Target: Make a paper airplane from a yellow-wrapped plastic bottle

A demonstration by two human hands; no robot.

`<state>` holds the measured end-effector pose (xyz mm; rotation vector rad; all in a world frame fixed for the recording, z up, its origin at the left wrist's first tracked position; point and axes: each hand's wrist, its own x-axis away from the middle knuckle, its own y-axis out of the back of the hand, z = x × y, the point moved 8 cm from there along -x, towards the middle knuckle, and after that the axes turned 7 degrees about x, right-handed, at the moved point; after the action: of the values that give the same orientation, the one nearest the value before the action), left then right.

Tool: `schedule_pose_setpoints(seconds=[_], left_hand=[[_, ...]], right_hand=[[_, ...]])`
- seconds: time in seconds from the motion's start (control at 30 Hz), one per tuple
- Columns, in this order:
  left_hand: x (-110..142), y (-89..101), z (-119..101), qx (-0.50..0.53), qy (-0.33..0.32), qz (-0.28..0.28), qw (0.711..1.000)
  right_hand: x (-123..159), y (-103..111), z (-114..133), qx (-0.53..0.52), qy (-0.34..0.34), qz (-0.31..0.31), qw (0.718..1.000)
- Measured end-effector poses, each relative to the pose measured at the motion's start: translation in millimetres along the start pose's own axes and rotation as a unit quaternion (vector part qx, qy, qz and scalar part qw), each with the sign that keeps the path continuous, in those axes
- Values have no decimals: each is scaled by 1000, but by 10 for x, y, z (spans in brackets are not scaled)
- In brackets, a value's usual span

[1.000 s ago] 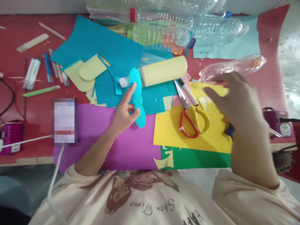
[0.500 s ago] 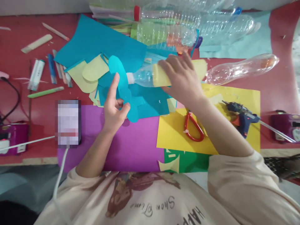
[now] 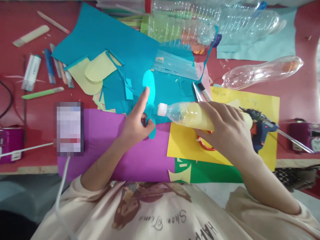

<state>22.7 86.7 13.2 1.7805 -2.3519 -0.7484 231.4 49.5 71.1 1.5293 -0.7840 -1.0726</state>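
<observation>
My left hand (image 3: 137, 125) pinches a teal paper cutout (image 3: 149, 96) with rounded lobes, index finger stretched up along it. My right hand (image 3: 226, 128) is wrapped round a clear plastic bottle (image 3: 185, 115) with a white cap and a pale yellow paper sleeve, held lying sideways with the cap pointing left towards the cutout. Cap and cutout are a little apart. Both are held over a purple sheet (image 3: 112, 146) and a yellow sheet (image 3: 260, 100).
Red-handled scissors (image 3: 206, 145) lie partly under my right hand, a blue glue gun (image 3: 260, 125) to its right. Teal and pale yellow paper scraps (image 3: 100, 70) pile up behind, with several clear bottles (image 3: 260, 71) at the back. Pens and sticks (image 3: 40, 71) lie at the left, a phone (image 3: 69, 128) nearer.
My right hand took hold of the sleeved bottle at the back and brought it down towards me, over the yellow sheet. The left hand shifted slightly right with the cutout.
</observation>
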Motion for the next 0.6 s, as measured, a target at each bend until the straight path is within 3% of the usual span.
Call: schedule_pose_setpoints(seconds=[0.6], left_hand=[[4, -65, -6, -26, -19, 59, 998]], right_hand=[[-10, -48, 76, 15, 26, 11, 999]])
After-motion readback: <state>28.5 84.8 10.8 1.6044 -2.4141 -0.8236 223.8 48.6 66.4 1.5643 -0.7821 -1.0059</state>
